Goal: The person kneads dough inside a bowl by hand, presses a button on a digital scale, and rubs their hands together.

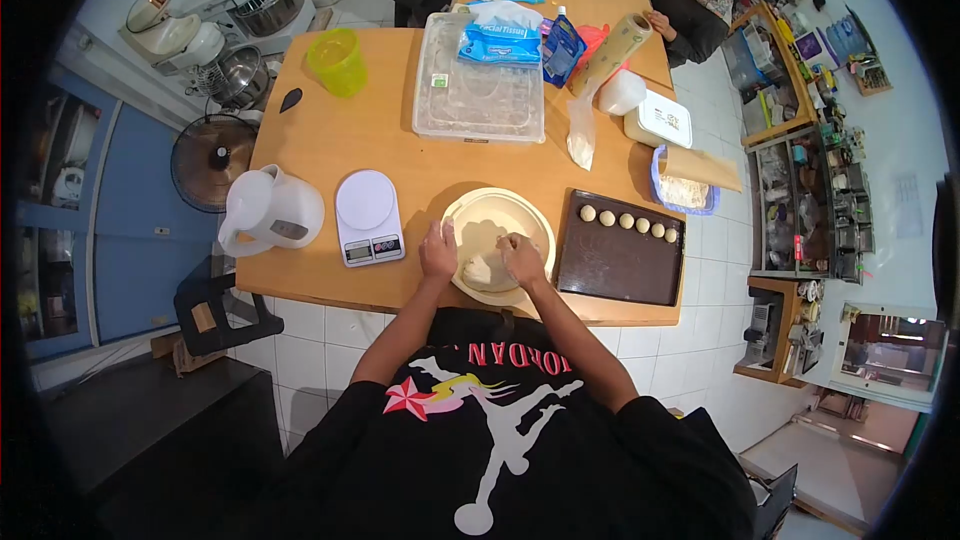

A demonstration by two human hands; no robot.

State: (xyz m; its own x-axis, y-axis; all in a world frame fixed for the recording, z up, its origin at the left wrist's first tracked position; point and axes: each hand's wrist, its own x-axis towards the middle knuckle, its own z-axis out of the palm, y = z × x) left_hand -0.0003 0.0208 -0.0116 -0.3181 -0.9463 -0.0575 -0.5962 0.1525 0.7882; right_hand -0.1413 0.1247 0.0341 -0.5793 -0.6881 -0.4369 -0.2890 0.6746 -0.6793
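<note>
A round cream bowl (543,230) stands near the table's front edge, with a pale lump of dough (482,272) in its lower part. My left hand (439,251) is closed on the bowl's left rim. Over the right side of the bowl is my right hand (522,260), its fingers bent together just above and beside the dough; whatever they pinch is too small to make out. To the right lies a dark baking tray (620,262) with a row of several small dough balls (627,221) along its far side. A white kitchen scale (367,210) sits left of the bowl.
White jug (275,208) at left; green cup (338,62) behind it. A clear lidded box (478,95) bears a tissue pack (500,42). Flour basin (686,192) and white tub (660,121) stand at right. Two people are at the table's far end.
</note>
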